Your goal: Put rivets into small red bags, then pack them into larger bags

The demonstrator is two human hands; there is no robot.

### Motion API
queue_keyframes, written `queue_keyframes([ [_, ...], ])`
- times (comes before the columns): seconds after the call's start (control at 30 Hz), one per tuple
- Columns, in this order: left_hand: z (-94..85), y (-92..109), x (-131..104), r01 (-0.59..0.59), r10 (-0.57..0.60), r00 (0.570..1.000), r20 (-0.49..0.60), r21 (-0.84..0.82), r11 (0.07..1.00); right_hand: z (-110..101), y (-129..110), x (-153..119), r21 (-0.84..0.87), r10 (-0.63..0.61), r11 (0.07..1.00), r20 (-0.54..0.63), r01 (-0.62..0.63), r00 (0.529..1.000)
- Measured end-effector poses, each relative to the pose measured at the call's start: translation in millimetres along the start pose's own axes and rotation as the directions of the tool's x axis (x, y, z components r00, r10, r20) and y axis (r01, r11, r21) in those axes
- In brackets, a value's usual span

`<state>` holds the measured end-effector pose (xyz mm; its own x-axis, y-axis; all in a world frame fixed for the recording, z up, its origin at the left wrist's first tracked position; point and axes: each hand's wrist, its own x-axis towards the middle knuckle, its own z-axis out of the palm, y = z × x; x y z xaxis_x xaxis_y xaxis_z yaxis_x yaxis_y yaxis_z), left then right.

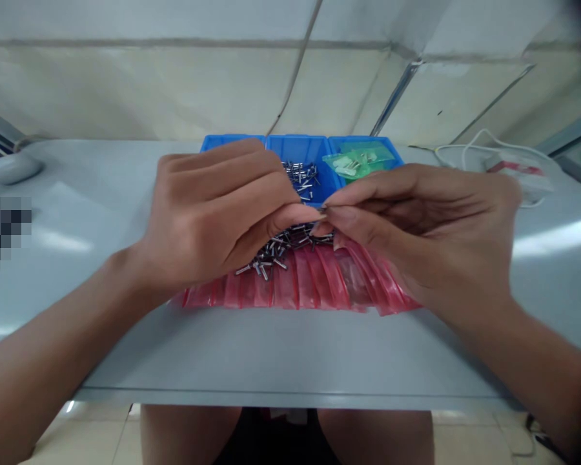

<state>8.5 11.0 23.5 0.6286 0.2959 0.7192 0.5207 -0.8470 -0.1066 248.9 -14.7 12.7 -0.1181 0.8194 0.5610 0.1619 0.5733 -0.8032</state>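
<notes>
Table [290, 352] grey, glossy; wall [198, 93] at twelve o'clock, tiled floor [97, 434] at six; left hand [217, 213], right hand [430, 226] together, pinching small piece [323, 211]

Bins [297, 143] blue. Pins [274, 253] silvery, some dark. Bags [285, 287] translucent pink-red, deeper red lines. Packet [385, 153] translucent green, whitish pieces [348, 167] inside. Counter [290, 355] pale grey. Wall panels [188, 90] cream, grey strips [188, 43]. Cable [463, 154] white. Box [530, 184] white, red patch.

The table [290, 355] (glossy, grey) bears blue bins [299, 150] and red bags [285, 287].
</notes>
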Motion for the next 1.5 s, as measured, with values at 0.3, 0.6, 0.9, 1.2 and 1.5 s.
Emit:
queue_keyframes([
  [0.3, -10.8, -24.7, -16.5, 0.254, -0.248, 0.967, -0.055, 0.245, 0.936, -11.2, 18.9, 9.4, 0.120, 0.137, 0.982, 0.083, -0.146, 0.987],
  [0.6, 5.9, -28.1, -22.4, -0.038, 0.032, 0.999, 0.032, 0.210, 0.977, -15.4, 32.0, -1.4, -0.519, -0.196, 0.467, 0.729, 0.716, 0.656],
  [0.9, -0.9, -27.6, -20.4, -0.074, 0.065, 0.997, 0.048, 0.211, 0.975, -19.0, 28.5, 2.4, -0.466, -0.218, 0.417, 0.783, 0.781, 0.583],
  [1.2, 0.0, -18.3, -19.7, -0.089, 0.083, 0.996, 0.032, 0.249, 0.964, -12.0, 23.4, 1.0, -0.532, -0.369, 0.528, 0.558, 0.662, 0.743],
  [1.5, -0.8, -2.1, -12.6, -0.139, 0.134, 0.990, 0.036, 0.266, 0.954, -0.8, 4.2, -0.8, -0.051, -0.062, 0.997, 0.051, 0.065, 0.997],
])
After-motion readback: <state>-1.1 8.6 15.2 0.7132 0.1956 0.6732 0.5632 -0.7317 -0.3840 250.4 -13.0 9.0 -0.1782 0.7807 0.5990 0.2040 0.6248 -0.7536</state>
